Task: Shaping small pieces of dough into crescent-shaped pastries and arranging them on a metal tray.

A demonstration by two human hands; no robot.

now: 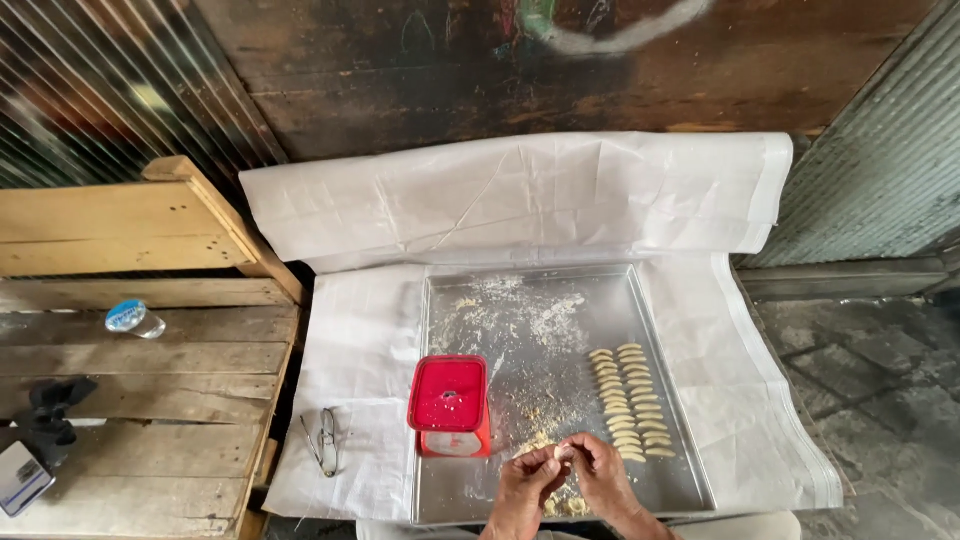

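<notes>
1. Setting: rough outdoor-looking corner, dark stained wooden wall (480, 70) at the back, corrugated metal sheets (880, 150) either side, stone floor to the right. A white woven plastic sheet (520, 200) is spread as the work surface, its far end folded up against the wall; probably there to keep the food off the ground.

2. On the sheet: a shallow rectangular metal tray (530, 300), dusted with flour and crumbs across its upper middle. Flour likely stops sticking.

3. Left hand (522, 488) and right hand (603, 478) meet at the tray's near edge. Fingertips of both pinch one small pale piece of dough (565, 455) between them; narrow grip, both hands closed on it, held just above the tray.

4. Below the hands, a small heap of dough scraps (565, 505) lies on the tray, close at hand.

5. Right of the hands: two neat columns of small pale crescent-shaped dough pieces (630, 400), near but not touching the hands. Laid side by side, apart, so they don't fuse.

6. Left of the hands: a red square plastic container with lid on (449, 405), standing on the tray's left edge, within the left hand's reach.

7. Off the tray: folded spectacles (322, 440) on the sheet, set aside from the flour.

8. Far left: a wooden pallet bench (150, 350) carrying a small clear plastic bottle with a blue cap (133, 319) and a black object I can't identify.
</notes>
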